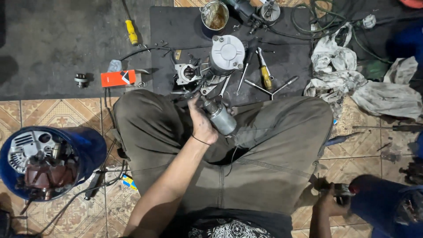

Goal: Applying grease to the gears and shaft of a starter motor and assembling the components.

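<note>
Head view: the grey metal cylinder (220, 117) rests tilted on the lap between the knees, and judging by that slope it could roll off onto the loose wrenches (271, 88) and the screwdriver (265, 75) on the black mat (167, 35); the left hand (202, 123) wraps closed around its upper end; the right hand (328, 202) reaches low beside the thigh, fingers curled on a small dark object (341, 191) whose kind I cannot tell.

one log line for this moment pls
left hand: holds grey cylindrical motor part over lap | right hand: grips small dark part by blue container | black mat: tools spread
</note>
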